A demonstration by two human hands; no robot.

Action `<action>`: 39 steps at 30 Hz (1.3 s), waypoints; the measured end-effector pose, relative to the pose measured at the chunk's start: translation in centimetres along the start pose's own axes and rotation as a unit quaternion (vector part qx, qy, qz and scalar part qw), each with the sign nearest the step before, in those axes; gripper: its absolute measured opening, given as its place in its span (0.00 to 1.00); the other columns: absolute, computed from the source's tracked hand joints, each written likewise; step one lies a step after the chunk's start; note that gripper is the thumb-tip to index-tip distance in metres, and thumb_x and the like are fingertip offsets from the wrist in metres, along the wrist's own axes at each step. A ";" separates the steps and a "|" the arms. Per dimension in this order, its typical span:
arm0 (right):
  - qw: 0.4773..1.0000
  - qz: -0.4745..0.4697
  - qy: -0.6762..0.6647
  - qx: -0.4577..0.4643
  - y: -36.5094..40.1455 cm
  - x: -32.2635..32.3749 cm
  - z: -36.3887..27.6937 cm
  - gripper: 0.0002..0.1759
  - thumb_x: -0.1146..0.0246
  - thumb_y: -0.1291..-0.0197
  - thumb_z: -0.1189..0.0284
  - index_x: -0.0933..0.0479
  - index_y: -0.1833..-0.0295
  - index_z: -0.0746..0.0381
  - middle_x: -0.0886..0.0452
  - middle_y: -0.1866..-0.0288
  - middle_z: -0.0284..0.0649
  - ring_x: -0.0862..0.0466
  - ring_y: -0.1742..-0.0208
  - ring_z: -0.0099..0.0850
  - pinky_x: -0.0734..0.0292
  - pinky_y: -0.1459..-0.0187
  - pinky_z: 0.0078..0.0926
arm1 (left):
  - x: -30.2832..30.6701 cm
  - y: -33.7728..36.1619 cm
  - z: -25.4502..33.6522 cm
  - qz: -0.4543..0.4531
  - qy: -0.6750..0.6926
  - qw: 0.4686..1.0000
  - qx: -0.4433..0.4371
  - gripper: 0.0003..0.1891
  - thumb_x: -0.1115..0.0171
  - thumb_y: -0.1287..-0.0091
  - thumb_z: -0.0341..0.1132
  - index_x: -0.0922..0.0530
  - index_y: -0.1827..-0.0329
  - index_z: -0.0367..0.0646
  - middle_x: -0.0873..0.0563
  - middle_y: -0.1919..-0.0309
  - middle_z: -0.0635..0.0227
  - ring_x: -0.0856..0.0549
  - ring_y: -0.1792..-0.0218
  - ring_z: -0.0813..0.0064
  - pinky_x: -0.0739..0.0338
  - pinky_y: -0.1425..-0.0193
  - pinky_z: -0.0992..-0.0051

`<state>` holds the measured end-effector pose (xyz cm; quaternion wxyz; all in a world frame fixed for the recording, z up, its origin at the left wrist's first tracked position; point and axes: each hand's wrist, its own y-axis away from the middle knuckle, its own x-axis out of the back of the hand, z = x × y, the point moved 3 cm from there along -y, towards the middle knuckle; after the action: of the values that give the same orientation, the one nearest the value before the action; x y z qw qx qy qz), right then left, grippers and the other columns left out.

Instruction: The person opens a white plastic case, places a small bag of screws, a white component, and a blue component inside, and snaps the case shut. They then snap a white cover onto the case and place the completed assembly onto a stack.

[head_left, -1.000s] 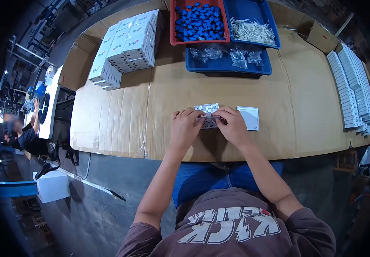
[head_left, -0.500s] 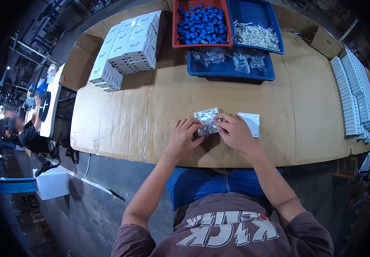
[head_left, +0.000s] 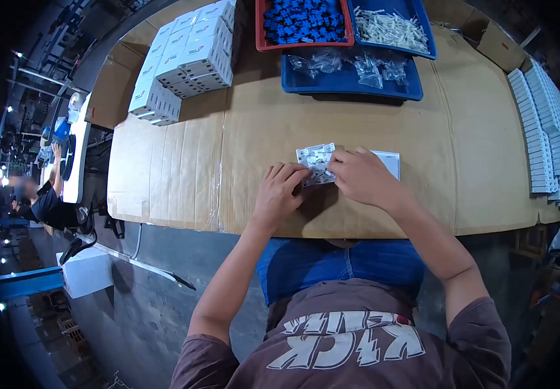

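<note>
A white piece with several small parts in it (head_left: 319, 158) lies near the table's front, between my hands. My left hand (head_left: 281, 188) grips its left edge with bent fingers. My right hand (head_left: 360, 174) is at its right side, thumb and fingertips pressed together over it; whether they pinch a small part is too small to tell. Partly behind my right hand lies a flat white panel (head_left: 390, 163).
Beyond are a red tray (head_left: 350, 44) of blue pieces, a blue tray (head_left: 431, 45) of white plugs and a blue tray (head_left: 351, 89) with plastic bags. White boxes (head_left: 183, 58) stand left, stacked white pieces (head_left: 539, 129) right. A person (head_left: 46, 194) sits far left.
The view has shifted, so the table and trays appear higher. My right hand has turned a little over the white piece, its elbow further out. My left hand keeps its hold.
</note>
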<state>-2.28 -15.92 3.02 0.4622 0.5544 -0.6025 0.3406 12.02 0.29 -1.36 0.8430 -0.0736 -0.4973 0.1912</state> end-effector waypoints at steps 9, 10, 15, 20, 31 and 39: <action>0.997 0.048 -0.046 0.035 -0.5 0.0 0.6 0.13 0.36 0.34 0.73 0.13 0.45 0.57 0.15 0.50 0.41 0.14 0.50 0.43 0.20 0.47 0.44 | 0.2 0.1 0.2 0.005 0.004 1.000 -0.009 0.24 0.22 0.48 0.33 0.13 0.46 0.45 0.13 0.46 0.70 0.16 0.46 0.63 0.22 0.40 0.62; 0.997 0.048 -0.056 0.033 -0.4 -0.1 0.6 0.13 0.36 0.34 0.73 0.13 0.46 0.57 0.15 0.50 0.41 0.14 0.51 0.43 0.20 0.47 0.44 | 0.2 0.1 0.3 0.009 0.004 1.000 -0.021 0.24 0.22 0.49 0.33 0.13 0.45 0.45 0.13 0.46 0.70 0.16 0.47 0.63 0.22 0.40 0.62; 0.996 0.038 -0.071 0.037 -0.5 0.0 0.9 0.12 0.36 0.34 0.74 0.13 0.48 0.58 0.16 0.52 0.41 0.14 0.52 0.44 0.19 0.48 0.44 | 0.3 0.0 0.1 -0.007 -0.001 1.000 -0.025 0.28 0.24 0.51 0.31 0.15 0.42 0.46 0.13 0.46 0.69 0.16 0.47 0.63 0.21 0.40 0.62; 0.997 0.018 -0.074 0.029 -1.2 0.6 0.8 0.11 0.36 0.33 0.72 0.13 0.50 0.58 0.16 0.54 0.43 0.14 0.52 0.45 0.19 0.49 0.45 | 0.4 -0.3 0.2 -0.021 -0.002 0.999 -0.038 0.26 0.24 0.50 0.31 0.14 0.43 0.47 0.14 0.45 0.68 0.16 0.46 0.62 0.21 0.40 0.61; 0.962 0.182 -0.200 -0.013 -7.3 8.5 6.3 0.12 0.35 0.33 0.69 0.13 0.50 0.62 0.11 0.55 0.43 0.13 0.52 0.51 0.18 0.51 0.46 | 1.4 -1.5 0.5 0.009 -0.002 0.999 0.040 0.48 0.19 0.44 0.58 0.28 0.24 0.44 0.26 0.28 0.51 0.30 0.23 0.46 0.35 0.22 0.46; 0.913 0.350 -0.197 -0.070 -19.1 16.9 14.8 0.13 0.35 0.29 0.71 0.13 0.45 0.64 0.08 0.55 0.48 0.08 0.53 0.43 0.16 0.49 0.36 | 1.9 -2.1 0.3 -0.038 0.028 0.996 0.071 0.49 0.23 0.39 0.61 0.33 0.20 0.45 0.30 0.24 0.51 0.34 0.21 0.47 0.42 0.18 0.47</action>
<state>14.60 -38.43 11.81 0.2229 0.3297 -0.8591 0.3217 13.10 -0.93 0.96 0.8662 0.0001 -0.4615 0.1916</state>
